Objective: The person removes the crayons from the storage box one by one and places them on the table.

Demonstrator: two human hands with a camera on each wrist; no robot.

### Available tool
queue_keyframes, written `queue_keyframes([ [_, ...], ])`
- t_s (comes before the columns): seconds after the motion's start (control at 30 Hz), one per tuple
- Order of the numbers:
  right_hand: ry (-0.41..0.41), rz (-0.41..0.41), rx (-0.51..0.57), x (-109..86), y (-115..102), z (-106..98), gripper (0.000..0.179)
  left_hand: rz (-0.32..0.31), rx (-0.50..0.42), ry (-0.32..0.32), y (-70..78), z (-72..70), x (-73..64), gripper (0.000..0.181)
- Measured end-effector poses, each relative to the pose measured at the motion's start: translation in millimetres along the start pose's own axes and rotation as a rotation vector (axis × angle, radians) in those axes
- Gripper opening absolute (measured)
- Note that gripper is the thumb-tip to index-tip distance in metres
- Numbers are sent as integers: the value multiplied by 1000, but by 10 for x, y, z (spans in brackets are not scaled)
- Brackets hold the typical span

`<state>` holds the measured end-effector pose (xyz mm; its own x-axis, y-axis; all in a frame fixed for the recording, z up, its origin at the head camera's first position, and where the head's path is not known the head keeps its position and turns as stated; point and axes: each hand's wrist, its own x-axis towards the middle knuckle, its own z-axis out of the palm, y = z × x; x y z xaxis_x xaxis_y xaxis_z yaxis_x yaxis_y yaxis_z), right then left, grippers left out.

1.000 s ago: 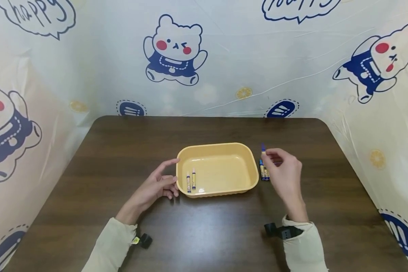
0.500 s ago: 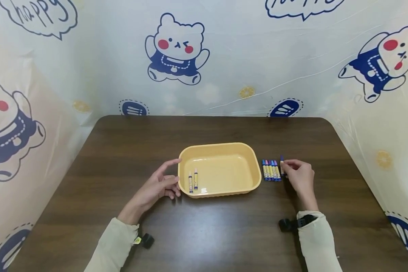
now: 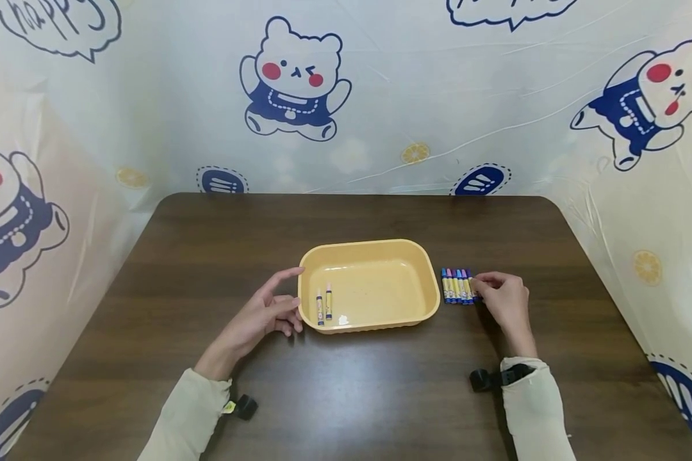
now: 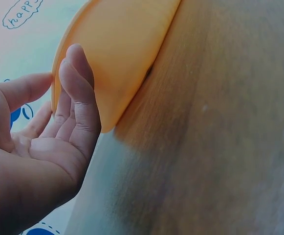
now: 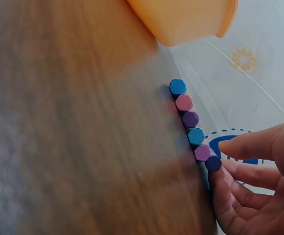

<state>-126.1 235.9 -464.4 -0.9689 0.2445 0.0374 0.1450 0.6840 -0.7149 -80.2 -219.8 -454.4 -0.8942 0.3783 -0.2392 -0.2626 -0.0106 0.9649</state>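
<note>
A yellow tray [image 3: 375,326] sits mid-table. My left hand [image 3: 259,323] rests at its left end, fingertips touching the rim and outer wall; in the left wrist view the hand [image 4: 58,132] has loosely bent fingers. Two crayons, one short [image 3: 320,308] and one longer [image 3: 329,302], lie inside the tray near its left end. Right of the tray, several crayons [image 3: 455,286] lie side by side in a row. My right hand [image 3: 504,304] pinches the dark blue crayon [image 5: 213,163] at the row's right end, against a light purple crayon [image 5: 202,152].
The dark wooden table [image 3: 334,397] has a patterned curtain [image 3: 380,96] behind it and at both sides. Little room separates the row of crayons from the tray's right wall. A black wrist camera [image 3: 481,380] juts from the right wrist, another wrist camera [image 3: 245,407] from the left.
My right hand has carried the dark blue crayon from above the row to its right end, lowered it and brought it against the others. My left hand has stayed at the tray.
</note>
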Motion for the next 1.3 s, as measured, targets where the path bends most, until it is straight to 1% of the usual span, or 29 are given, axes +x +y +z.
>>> queue_keyframes([
  [0.33, -24, 5, 16, -2, 13, -24, 20, -11, 3, 9, 5, 3, 5, 61],
  [0.5, -41, 10, 5, 0, 25, -42, 20, -8, 13, 10, 4, 4, 15, 61],
  [0.77, -99, 58, 1, -6, 13, -43, 27, -9, 17, 12, 3, 0, 10, 61],
  [0.87, -105, 50, -4, 1, 16, -37, 27, -6, 17, 15, 5, 3, 3, 62],
  [1.03, -93, 23, -1, 4, 13, -34, 26, 5, 6, 16, 4, 17, -15, 63],
  [1.3, -144, 57, -5, -30, 0, -67, 34, -3, -2, 15, -10, 58, -39, 64],
])
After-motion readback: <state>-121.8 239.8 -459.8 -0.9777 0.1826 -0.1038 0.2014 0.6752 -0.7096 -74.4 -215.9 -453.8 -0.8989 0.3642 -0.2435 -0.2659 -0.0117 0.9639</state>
